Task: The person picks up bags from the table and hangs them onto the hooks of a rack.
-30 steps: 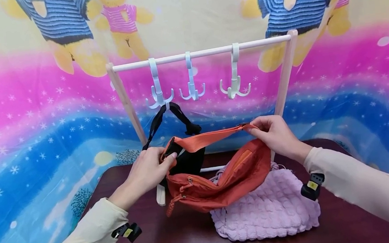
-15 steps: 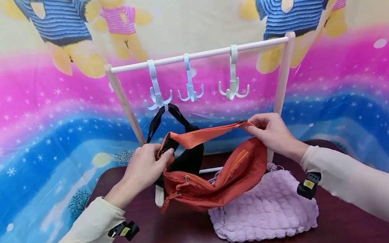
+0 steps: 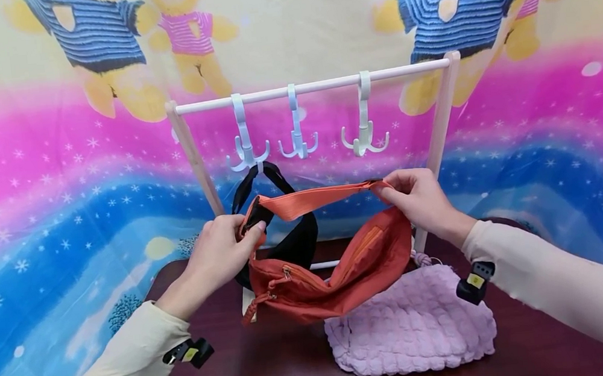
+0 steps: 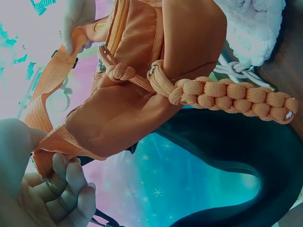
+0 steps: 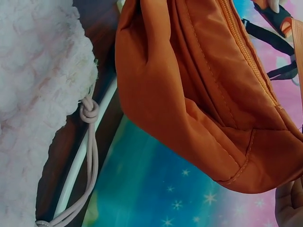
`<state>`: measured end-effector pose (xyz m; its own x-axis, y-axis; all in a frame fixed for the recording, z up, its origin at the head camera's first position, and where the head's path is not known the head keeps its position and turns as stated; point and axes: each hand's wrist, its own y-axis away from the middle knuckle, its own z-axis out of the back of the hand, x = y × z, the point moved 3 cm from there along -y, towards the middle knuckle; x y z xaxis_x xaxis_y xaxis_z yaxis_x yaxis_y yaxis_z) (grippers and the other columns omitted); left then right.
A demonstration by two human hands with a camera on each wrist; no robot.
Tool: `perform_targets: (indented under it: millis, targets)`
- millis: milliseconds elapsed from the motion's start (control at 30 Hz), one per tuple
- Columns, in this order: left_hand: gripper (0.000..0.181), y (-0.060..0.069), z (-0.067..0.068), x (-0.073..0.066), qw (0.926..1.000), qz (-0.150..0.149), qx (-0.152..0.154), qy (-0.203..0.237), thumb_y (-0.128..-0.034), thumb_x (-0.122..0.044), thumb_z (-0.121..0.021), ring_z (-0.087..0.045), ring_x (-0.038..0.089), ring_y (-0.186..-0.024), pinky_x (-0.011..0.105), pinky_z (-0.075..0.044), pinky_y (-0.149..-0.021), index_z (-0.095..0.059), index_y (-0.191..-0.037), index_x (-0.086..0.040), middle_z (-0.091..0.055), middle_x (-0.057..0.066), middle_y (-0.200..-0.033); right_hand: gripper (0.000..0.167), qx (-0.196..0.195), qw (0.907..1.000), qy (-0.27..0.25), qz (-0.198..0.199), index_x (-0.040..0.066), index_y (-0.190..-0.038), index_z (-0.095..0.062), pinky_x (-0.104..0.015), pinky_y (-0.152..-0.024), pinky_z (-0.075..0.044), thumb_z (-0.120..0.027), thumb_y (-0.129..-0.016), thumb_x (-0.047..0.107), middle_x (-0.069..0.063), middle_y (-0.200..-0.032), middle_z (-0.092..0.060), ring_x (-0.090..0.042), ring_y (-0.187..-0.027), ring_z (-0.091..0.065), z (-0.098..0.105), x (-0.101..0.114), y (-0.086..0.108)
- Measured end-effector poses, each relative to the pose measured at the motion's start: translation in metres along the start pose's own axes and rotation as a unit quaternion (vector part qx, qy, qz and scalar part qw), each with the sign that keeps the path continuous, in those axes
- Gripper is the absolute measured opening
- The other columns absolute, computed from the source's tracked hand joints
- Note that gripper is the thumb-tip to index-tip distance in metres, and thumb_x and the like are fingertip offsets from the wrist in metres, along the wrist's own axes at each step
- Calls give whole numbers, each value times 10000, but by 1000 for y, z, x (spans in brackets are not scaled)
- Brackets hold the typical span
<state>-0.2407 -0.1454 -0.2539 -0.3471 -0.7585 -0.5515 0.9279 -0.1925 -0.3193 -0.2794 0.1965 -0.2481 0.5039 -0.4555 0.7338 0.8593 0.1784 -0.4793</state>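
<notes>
The left hand point(image 3: 220, 250) and the right hand point(image 3: 419, 198) hold up an orange sling bag point(image 3: 352, 289). It hangs in the air just under and between them. The left thumb and fingers pinch one end of the orange strap point(image 3: 308, 202), by a black piece point(image 3: 255, 214). The right thumb and fingers pinch the strap near its other end. The strap stretches across from hand to hand, and the bag sags below like a smile.

The job right now looks like holding the bag up by its strap, in front of the rack point(image 3: 324, 84) and lower than its hooks. To do it well, both hands should pinch firmly and stay level, so the bag doesn't tip. The strap needs a gap under it, with no twists. Near the left hand it bends and folds, so that bit may need smoothing.

The black bag point(image 3: 298, 240) hangs on the left hook point(image 3: 243, 139), just past the left hand. A swing that way could bump it. The braided zipper pull point(image 3: 258, 307) dangles below the left hand and might catch. The puffy pink bag point(image 3: 412, 322) lies on the table point(image 3: 231, 364) below the right hand, so lift clear of it.
</notes>
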Motion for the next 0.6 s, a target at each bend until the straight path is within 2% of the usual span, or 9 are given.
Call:
perform_targets:
  millis: [200, 400, 600]
  targets:
    - [308, 0, 4, -2, 9999, -3, -99, -26, -1023, -397, -577, -489, 192, -495, 284, -323, -430, -694, -891, -146, -608, 12, -623, 246, -73, 9998, -128, -130, -40, -1028, -732, -220, -596, -528, -674, -983, 194, 173, -735, -680, -14, -704, -644, 2, 5, -3]
    - [333, 0, 9, -3, 9998, -21, -199, -17, -1026, -395, -573, -465, 190, -489, 282, -321, -431, -680, -852, -131, -552, 27, -587, 261, -140, 9992, -241, -303, -35, -1037, -731, -225, -585, -503, -669, -986, 213, 135, -727, -681, -58, -702, -627, 3, 10, -4]
    - [370, 0, 17, -6, 9981, -132, -528, -289, -1022, -412, -573, -453, 188, -480, 288, -323, -436, -651, -789, -136, -532, 21, -569, 306, -167, 9989, -354, -269, -58, -1065, -711, -217, -598, -497, -664, -990, 235, 195, -735, -683, -34, -727, -639, 6, 22, -8]
